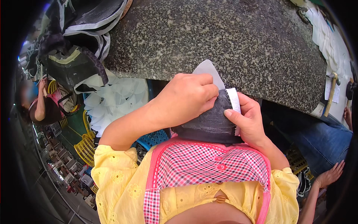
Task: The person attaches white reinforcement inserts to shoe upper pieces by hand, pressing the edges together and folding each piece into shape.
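Note:
In front of my chest is a dark grey fabric piece [205, 119], like a boot upper, with a white strip [234, 100] along its right edge. My right hand [249, 117] is closed on that edge, thumb on the near face and fingers behind. A thin white pointed sheet [209, 71] sticks up beyond the dark piece. Its lower part goes out of sight behind my left hand [190, 93], which is closed in a pinch at the sheet and the top of the dark piece. The left fingertips are partly hidden.
A speckled stone tabletop [223, 33] spreads ahead. Dark white-edged uppers [74, 63] are heaped at its left, above stacked white curved pieces [115, 100]. Yellow baskets [85, 149] and a blue basket [153, 140] stand lower. A hammer [331, 95] and people are at the sides.

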{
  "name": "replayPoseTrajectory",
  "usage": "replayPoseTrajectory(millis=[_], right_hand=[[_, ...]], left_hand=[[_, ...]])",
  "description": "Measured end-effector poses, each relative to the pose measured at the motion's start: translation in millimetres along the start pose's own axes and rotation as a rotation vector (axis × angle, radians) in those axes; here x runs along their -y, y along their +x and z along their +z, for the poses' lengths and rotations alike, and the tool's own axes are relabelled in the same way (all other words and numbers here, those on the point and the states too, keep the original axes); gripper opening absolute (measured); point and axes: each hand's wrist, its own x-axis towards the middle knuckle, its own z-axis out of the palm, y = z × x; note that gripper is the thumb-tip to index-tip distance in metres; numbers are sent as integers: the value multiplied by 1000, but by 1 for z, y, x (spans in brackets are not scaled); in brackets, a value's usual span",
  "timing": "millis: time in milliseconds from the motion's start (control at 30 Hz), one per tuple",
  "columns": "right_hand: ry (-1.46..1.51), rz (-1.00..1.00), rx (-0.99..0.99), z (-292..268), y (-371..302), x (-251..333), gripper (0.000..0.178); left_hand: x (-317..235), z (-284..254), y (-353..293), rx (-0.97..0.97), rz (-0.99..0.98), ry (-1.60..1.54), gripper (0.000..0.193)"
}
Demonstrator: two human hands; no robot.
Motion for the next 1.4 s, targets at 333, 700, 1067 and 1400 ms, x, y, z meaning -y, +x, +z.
replayPoseTrajectory(millis=[333,700,1067,1400], right_hand=[[2,-89,-5,-1,4,-3,33],[55,-151,-38,-8,6,0,29],[-294,-639,-162,-35,2,3,64],[34,-746,-323,7,0,28,7]], left_hand=[[12,22,2,-291,145,-4,15],[67,-22,-31,-539,-356,-900,47],[6,29,-20,-545,-161,-734,28],[-14,15,-11,-632,441,29,31]])
